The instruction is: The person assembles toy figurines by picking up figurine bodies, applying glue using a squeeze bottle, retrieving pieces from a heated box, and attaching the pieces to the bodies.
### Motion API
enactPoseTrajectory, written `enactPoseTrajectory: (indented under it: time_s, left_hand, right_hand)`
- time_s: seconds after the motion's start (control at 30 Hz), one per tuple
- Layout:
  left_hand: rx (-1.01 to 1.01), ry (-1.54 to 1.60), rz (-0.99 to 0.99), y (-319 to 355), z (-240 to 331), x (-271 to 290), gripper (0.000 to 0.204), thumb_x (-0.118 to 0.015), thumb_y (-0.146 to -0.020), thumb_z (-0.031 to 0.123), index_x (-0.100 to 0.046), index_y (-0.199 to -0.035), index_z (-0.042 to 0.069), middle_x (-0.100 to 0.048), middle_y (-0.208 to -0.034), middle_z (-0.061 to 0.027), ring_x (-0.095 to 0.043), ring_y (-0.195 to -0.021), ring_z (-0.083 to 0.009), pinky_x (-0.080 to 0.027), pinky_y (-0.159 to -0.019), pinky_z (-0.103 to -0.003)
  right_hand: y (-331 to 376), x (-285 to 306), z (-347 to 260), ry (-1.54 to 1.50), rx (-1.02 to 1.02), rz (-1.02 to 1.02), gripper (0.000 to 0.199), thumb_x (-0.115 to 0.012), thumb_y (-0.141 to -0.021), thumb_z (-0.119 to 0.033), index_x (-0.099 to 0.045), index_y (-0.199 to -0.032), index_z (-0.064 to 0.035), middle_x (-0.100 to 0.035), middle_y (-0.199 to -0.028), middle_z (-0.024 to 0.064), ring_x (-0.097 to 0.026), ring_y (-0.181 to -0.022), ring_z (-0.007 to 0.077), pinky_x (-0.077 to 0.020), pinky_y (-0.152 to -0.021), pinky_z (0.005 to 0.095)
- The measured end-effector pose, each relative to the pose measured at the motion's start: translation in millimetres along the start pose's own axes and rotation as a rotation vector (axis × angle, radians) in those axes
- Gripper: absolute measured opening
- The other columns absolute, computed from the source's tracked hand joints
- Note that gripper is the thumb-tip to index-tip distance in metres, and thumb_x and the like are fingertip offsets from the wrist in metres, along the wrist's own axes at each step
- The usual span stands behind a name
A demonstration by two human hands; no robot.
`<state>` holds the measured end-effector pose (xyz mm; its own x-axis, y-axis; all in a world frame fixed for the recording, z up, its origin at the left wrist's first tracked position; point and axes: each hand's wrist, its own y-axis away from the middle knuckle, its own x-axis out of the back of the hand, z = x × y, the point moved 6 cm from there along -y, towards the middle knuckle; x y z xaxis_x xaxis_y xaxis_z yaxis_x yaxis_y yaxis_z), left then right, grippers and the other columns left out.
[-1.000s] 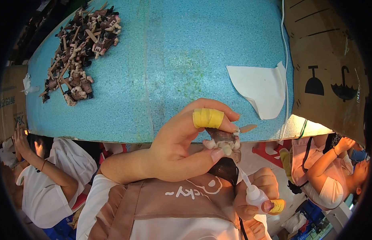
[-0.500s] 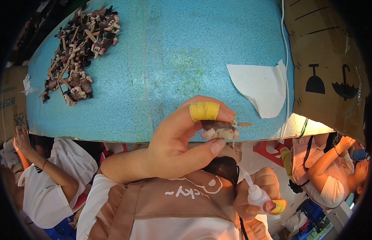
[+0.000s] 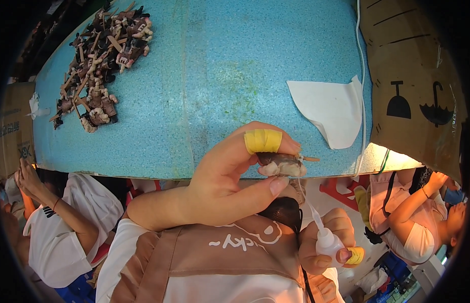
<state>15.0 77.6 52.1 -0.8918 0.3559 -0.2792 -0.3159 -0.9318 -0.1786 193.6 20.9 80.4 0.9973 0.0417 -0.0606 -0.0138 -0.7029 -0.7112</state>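
Observation:
Between the thumb and fingers of my left hand (image 3: 230, 177) is a small brown and cream figurine (image 3: 283, 165), held just over the table's front edge. A thin wooden stick (image 3: 310, 159) pokes out of its right end. Yellow tape wraps one finger of this hand. Lower right, my right hand (image 3: 321, 242) grips a small white squeeze bottle (image 3: 328, 244). Its thin nozzle points up toward the figurine, with the fine tip close to the figurine's underside; whether they touch I cannot tell. The right thumb also wears yellow tape.
A heap of similar figurines with sticks (image 3: 101, 70) lies at the table's far left. On the blue table (image 3: 215, 91), a white sheet (image 3: 328, 111) rests at right beside a white cable (image 3: 362, 65). Cardboard boxes (image 3: 411, 55) flank the table. A person (image 3: 68, 222) sits at left, another (image 3: 406, 217) at right.
My left hand has shifted slightly right with the figurine, which has turned a little. The bottle in my right hand has tilted and moved slightly right.

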Motion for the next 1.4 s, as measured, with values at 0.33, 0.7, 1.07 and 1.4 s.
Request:
enactPoseTrajectory:
  time_s: [0.33,0.7,1.07,1.4]
  left_hand:
    - [0.008,0.006,0.002,-0.8,-2.1,-0.3,0.034,-0.052,-0.081,0.002,-0.043,-0.114,0.0,-0.044,-0.114,-0.0189,-0.051,-0.096,-0.0171,-0.043,-0.085,-0.03]
    - [0.006,0.085,0.05,-0.5,0.2,-0.7,0.034,-0.051,-0.081,0.0,-0.043,-0.114,0.0,-0.045,-0.114,-0.0175,-0.052,-0.094,-0.0159,-0.043,-0.083,-0.028]
    - [0.05,0.058,0.031,-0.4,-3.9,-2.0,0.035,-0.052,-0.081,-0.004,-0.044,-0.114,-0.001,-0.047,-0.111,-0.015,-0.053,-0.092,-0.0145,-0.043,-0.081,-0.027]
    - [0.062,0.143,0.087,-0.2,-2.6,-2.9,0.035,-0.053,-0.08,-0.003,-0.044,-0.114,-0.001,-0.048,-0.111,-0.015,-0.053,-0.092,-0.0147,-0.045,-0.08,-0.026]
  right_hand:
    - [-1.2,0.1,-1.5,0.023,-0.012,0.024,0.027,-0.061,-0.072,-0.02,-0.038,-0.084,-0.0112,-0.032,-0.058,-0.0019,-0.025,-0.048,0.0121,-0.0188,-0.051,0.0305]
    - [-0.2,-2.2,-0.9,0.059,-0.004,0.027,0.026,-0.06,-0.075,-0.022,-0.039,-0.087,-0.0113,-0.032,-0.056,-0.0002,-0.026,-0.045,0.0124,-0.0195,-0.048,0.0302]
    - [-1.5,-7.1,1.8,0.067,-0.012,-0.035,0.026,-0.059,-0.077,-0.023,-0.039,-0.087,-0.0104,-0.031,-0.055,0.0003,-0.028,-0.044,0.0124,-0.02,-0.045,0.03]
    - [10.4,4.8,2.1,0.029,-0.083,0.086,0.026,-0.061,-0.072,-0.021,-0.037,-0.078,-0.012,-0.029,-0.064,-0.0016,-0.023,-0.057,0.0139,-0.0199,-0.054,0.0297]
